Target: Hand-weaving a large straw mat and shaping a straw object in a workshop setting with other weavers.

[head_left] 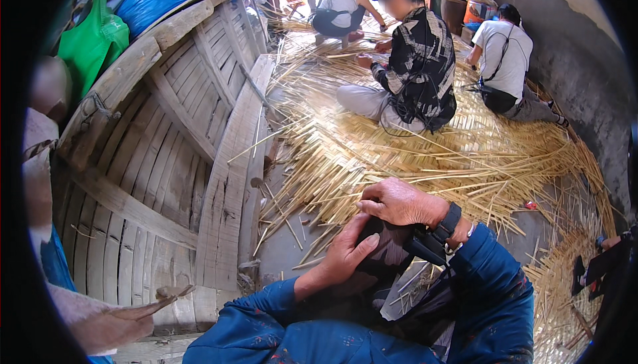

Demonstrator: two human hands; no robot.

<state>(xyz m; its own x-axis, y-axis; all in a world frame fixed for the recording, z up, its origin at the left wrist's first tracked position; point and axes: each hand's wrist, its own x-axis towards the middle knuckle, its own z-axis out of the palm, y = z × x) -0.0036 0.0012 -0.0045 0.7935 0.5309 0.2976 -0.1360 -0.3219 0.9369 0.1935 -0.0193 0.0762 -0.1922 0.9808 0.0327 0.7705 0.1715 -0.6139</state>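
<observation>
My left hand (347, 254) rests curled round my knee, which is covered in dark patterned cloth (382, 257), its thumb lying along the front. My right hand (395, 204) lies over the top of the same knee with bent fingers, just above and right of the left fingertips. A black watch-like band (449, 220) is on my right wrist, with a dark device (428, 244) beside it. Beyond my hands spreads a pale woven mat (465, 144) with many loose strips.
A slatted wooden structure (222, 218) stands along the left, topped by blue sacks (153, 5) and a green bag (93, 51). Three people (415, 65) work on the strips ahead, another figure stands in the doorway, and a hand (608, 243) shows at far right. A grey wall (571, 78) bounds the right.
</observation>
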